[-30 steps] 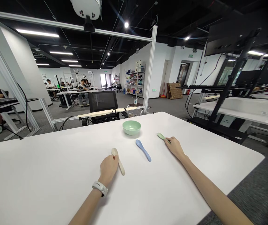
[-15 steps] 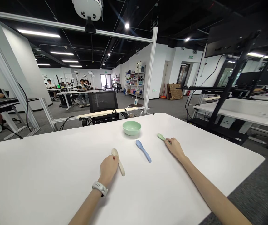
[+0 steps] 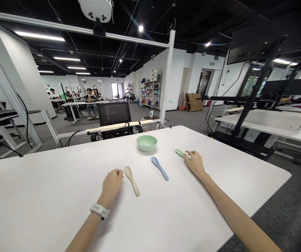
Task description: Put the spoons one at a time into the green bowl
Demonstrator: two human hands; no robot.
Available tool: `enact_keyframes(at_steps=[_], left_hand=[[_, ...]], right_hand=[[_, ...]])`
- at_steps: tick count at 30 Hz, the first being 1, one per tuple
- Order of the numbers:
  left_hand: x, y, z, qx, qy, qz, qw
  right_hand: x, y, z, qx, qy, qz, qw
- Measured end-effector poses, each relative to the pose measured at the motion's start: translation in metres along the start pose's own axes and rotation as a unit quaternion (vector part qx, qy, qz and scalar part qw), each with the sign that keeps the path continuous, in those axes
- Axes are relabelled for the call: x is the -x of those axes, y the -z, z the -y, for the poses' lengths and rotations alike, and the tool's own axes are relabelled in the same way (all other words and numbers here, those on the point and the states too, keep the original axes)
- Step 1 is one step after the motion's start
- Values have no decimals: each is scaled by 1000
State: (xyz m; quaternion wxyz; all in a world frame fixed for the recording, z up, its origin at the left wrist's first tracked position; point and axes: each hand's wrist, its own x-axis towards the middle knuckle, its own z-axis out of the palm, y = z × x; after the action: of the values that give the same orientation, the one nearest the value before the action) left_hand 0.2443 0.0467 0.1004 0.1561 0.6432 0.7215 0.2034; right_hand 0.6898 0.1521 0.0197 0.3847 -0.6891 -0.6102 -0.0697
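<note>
Desk [image 3: 47, 196], white and wide, carries the same things as in the earlier pictures, and none of them has shifted its place.

My left hand [image 3: 112, 182] is what changed. Half a second ago it was touching the beige spoon [image 3: 131, 175]. Now it has come off to the left and rests on the desk just beside the spoon's round end, with a small gap as far as I can see. Its grip is curled together into a loose fist with nothing inside. So the beige spoon lies free and flat on the desk, on the same slanted line as earlier, with the handle pointing near and right.

My right hand [image 3: 195, 162] stays on the right side, over the handle of the green spoon [image 3: 179, 152]. The index finger is stretched out more than before. The handle is hidden under the hand, so I cannot tell if this grip pinches the spoon or only lies on it. Only the round end shows, just left of my fingers.

The green bowl [image 3: 146, 142] stands far in the middle, apart from all three spoons. The blue spoon [image 3: 160, 168] lies between the other two, untouched, same as before. The watch [image 3: 99, 210] on my left wrist has moved left with the arm.
</note>
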Motion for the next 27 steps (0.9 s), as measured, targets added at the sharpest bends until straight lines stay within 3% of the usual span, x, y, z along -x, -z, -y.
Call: enact_keyframes(at_steps=[3,8,12,15,20,27], left_hand=[[2,32,33,-18,-26,-36,999],[13,71,125,-80,-47,-114,989],[16,76,204,-152,-17,-128,980],[15,71,243,-194,-4,-132,972],[15,61,272,-214,-5,-149,965],[16,57,281,-195,3,-157,968]], right_hand=[[-1,0,15,-24,45,-8,999],[-3,-5,55,-68,123,107,984],[-1,-14,79,-60,143,190,969],[4,-23,81,-61,149,213,964],[13,-33,74,-79,154,206,963],[13,-34,73,-86,157,208,962]])
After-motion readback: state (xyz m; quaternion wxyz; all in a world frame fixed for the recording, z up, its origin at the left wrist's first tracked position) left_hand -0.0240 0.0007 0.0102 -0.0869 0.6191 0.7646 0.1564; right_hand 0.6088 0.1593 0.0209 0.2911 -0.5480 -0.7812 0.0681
